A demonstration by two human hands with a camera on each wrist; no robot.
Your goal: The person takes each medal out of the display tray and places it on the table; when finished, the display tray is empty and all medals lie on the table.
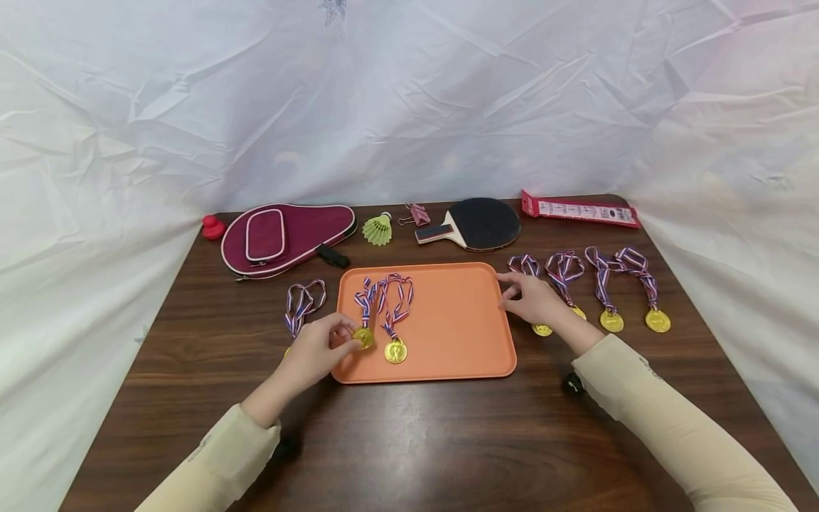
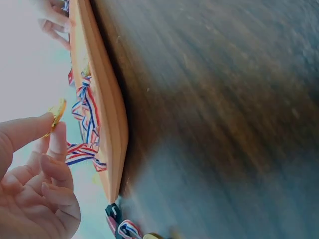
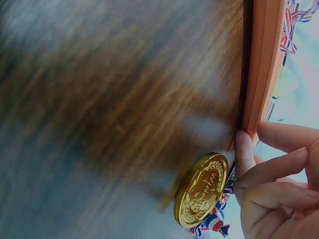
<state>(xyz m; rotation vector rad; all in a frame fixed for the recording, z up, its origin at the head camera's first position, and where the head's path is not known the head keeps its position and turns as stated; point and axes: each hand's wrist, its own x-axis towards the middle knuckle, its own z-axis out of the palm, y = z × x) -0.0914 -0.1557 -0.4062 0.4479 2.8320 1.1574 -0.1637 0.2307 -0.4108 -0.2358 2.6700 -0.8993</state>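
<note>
An orange tray (image 1: 461, 320) lies on the table. My left hand (image 1: 316, 348) pinches a gold medal (image 1: 364, 338) between thumb and index finger over the tray's left part. In the left wrist view that medal (image 2: 58, 117) is tilted nearly edge-on, and its striped ribbon (image 2: 82, 155) trails onto the tray. Beside it, a second gold medal (image 1: 395, 350) rests on the tray with its ribbon looped behind. At the tray's right edge, my right hand (image 1: 534, 299) grips the rim (image 3: 264, 64) with thumb and finger. Close to those fingers is another gold medal (image 3: 202, 191).
Several ribboned medals (image 1: 611, 321) lie right of the tray; one ribbon (image 1: 303, 306) lies left, its medal mostly hidden. Along the back are a maroon paddle case (image 1: 301, 227), a shuttlecock (image 1: 377, 230), a binder clip (image 1: 419, 214), a table tennis paddle (image 1: 485, 224) and a red package (image 1: 582, 210).
</note>
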